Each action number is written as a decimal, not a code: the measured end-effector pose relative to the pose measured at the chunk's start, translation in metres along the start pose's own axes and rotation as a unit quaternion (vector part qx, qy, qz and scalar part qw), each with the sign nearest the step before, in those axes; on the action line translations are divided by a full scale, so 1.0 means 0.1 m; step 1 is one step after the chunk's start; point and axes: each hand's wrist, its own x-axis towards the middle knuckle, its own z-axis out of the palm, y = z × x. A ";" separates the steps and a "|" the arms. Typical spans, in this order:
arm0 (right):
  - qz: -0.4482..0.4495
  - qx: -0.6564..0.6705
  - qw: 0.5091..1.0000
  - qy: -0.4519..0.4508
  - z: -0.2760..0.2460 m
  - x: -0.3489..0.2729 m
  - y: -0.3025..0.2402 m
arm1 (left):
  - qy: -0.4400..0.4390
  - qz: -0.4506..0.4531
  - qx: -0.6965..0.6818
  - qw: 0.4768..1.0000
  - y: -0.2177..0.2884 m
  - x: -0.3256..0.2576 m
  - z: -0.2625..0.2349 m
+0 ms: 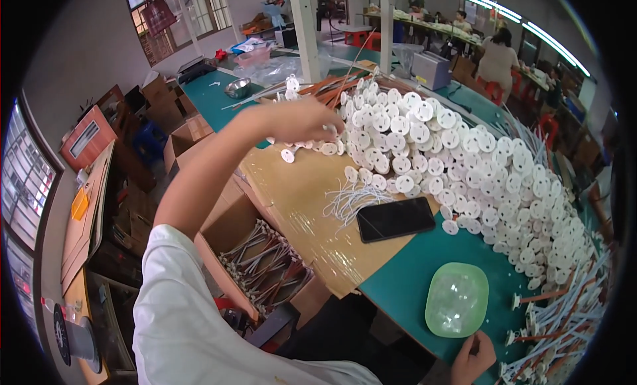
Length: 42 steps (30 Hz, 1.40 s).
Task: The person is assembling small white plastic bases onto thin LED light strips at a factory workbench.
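Observation:
My left arm stretches across the cardboard sheet (279, 186) to the far end of a big heap of round white plastic discs (424, 129) with small slots. The fingers of my left hand (302, 122) are curled together, and a white disc (330, 129) shows at their tips. Low on the right, my right hand (474, 360) is at the table's near edge, just below a light green plastic tray (430, 305) with clear, shiny small pieces in it. Its thumb and forefinger are bent toward each other; whatever they hold, if anything, is too small to see.
A black phone (396, 219) lies beside a bundle of thin white cords (352, 200). Below the table edge stands a cardboard box (229, 234) of wired parts. More corded discs (557, 325) lie at right. A metal bowl (237, 88) and white posts (305, 37) are farther off; people sit beyond.

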 end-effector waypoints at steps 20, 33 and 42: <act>0.119 0.178 0.976 -0.043 -0.03 -0.07 0.11 | 0.221 -0.052 0.515 0.827 -0.75 0.67 -0.06; -0.024 0.127 0.992 0.008 0.00 -0.16 0.18 | 0.498 0.247 -0.216 0.802 2.31 0.44 2.46; -0.002 0.085 0.996 -0.030 -0.02 -0.15 0.13 | 0.479 0.225 -0.278 0.801 2.28 0.35 2.44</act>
